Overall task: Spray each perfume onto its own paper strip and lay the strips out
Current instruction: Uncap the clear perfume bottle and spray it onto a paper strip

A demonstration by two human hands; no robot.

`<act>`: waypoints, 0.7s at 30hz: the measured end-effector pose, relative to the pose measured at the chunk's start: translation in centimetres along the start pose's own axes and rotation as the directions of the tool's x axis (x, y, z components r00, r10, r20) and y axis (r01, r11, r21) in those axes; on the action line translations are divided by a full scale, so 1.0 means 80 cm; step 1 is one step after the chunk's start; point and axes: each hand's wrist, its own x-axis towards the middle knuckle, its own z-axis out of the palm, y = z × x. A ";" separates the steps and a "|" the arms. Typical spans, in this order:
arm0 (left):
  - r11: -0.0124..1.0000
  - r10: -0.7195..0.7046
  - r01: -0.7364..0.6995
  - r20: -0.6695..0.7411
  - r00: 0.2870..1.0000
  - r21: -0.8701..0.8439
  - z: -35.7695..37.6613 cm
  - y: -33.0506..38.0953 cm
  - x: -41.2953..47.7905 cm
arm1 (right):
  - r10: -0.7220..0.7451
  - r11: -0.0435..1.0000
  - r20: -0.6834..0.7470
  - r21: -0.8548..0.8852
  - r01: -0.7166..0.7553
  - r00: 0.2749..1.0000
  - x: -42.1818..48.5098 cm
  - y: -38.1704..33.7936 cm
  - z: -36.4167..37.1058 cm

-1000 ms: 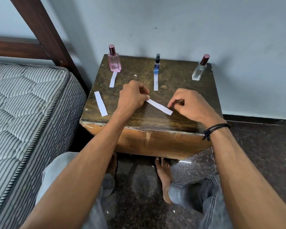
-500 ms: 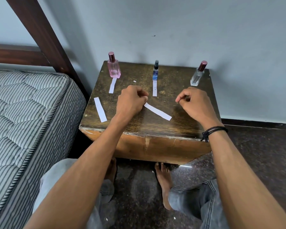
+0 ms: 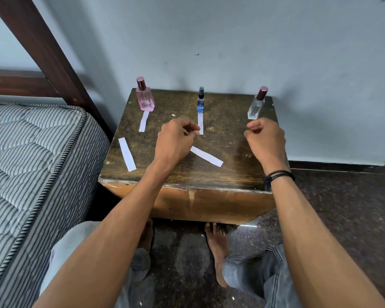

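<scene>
Moved: the right hand (image 3: 266, 138) has left the slanted strip (image 3: 206, 156) and now sits right of centre, just below the clear bottle (image 3: 257, 104).
Left hand: the left hand (image 3: 176, 138), mid-frame, is curled over the strip's near end; I cannot tell if it is pinched.
Right grip: fingers loosely curled, clamped on nothing.
Done (by the look): strips lie below the pink bottle (image 3: 145, 96) and blue bottle (image 3: 201, 101).
Tip: lift the clear bottle upright, keep the strip flat, spray briefly.
</scene>
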 end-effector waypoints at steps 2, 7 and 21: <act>1.000 0.002 -0.002 -0.009 1.000 -0.011 -0.001 -0.001 0.001 | 0.071 0.996 -0.025 0.060 -0.069 0.997 0.008 0.005 0.003; 0.999 -0.001 0.000 -0.036 0.999 -0.033 -0.008 -0.003 0.005 | 0.229 0.953 -0.065 0.217 -0.210 0.971 0.034 0.015 0.011; 0.998 -0.011 0.009 -0.028 1.000 -0.068 -0.017 -0.014 0.013 | 0.128 0.954 -0.077 0.281 -0.101 0.989 0.074 0.008 0.039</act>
